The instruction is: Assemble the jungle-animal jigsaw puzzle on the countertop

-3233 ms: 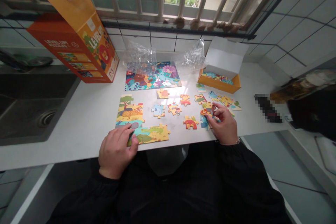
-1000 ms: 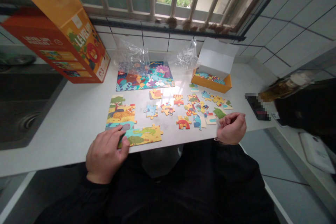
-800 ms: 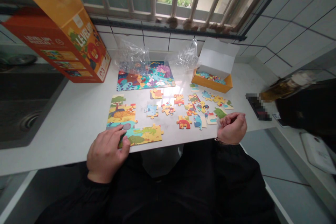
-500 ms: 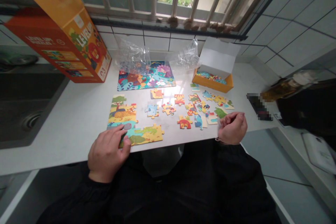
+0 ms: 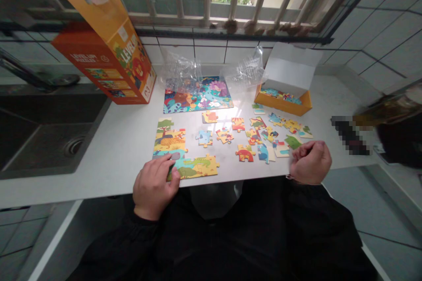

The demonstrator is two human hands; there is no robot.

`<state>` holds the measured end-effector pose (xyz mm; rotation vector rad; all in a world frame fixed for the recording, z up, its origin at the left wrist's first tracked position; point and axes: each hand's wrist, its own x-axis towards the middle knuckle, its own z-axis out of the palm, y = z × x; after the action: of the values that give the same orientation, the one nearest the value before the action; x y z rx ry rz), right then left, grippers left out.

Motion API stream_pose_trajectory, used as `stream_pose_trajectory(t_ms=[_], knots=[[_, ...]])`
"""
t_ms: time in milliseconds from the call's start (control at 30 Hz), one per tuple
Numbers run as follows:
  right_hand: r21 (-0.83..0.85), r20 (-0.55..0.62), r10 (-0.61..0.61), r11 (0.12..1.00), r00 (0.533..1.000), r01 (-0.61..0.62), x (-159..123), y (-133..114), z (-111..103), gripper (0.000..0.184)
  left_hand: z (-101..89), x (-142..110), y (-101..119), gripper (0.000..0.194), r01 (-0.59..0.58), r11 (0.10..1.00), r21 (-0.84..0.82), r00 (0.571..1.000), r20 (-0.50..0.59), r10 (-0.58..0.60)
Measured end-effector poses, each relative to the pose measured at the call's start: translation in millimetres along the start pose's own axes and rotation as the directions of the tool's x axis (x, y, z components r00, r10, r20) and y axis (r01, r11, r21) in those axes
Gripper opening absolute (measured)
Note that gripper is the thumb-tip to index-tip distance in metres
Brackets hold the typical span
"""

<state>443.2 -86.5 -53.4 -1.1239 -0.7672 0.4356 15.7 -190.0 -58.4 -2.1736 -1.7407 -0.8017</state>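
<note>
Left hand (image 5: 154,189): fingers were laid, unclenched and with nothing gripped, upon the near left part of a partly joined puzzle (image 5: 171,142); its printed tree, spotted cat and crocodile were spread beyond and to the right of those fingers.

Right hand (image 5: 311,164): fingers were curled into a fist at the near edge of the desk (image 5: 128,140); whether anything was enclosed could not be told. Just beyond them a green piece (image 5: 292,142) was set. To their left were scattered a blue-animal piece (image 5: 263,153) and, further off, a red-animal piece (image 5: 244,154).

Between both sets of fingers, nearer the left, a pale blue piece (image 5: 205,137) was laid apart. Well beyond the left fingers, a dark picture board (image 5: 211,99) was partly covered by clear plastic wrap (image 5: 183,70). Beyond the right fingers, a yellow box (image 5: 284,103) was stood, its white lid (image 5: 292,68) raised.
</note>
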Motion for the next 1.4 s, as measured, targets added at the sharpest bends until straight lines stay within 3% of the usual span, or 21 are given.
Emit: stream_pose_trajectory(t_ms=[1400], knots=[[-0.071, 0.073, -0.007, 0.997, 0.997, 0.013, 1.0, 7.1, -3.9, 0.042, 1.2, 1.1, 0.0, 0.018, -0.018, 1.0, 0.018, 1.0, -0.009, 0.018]])
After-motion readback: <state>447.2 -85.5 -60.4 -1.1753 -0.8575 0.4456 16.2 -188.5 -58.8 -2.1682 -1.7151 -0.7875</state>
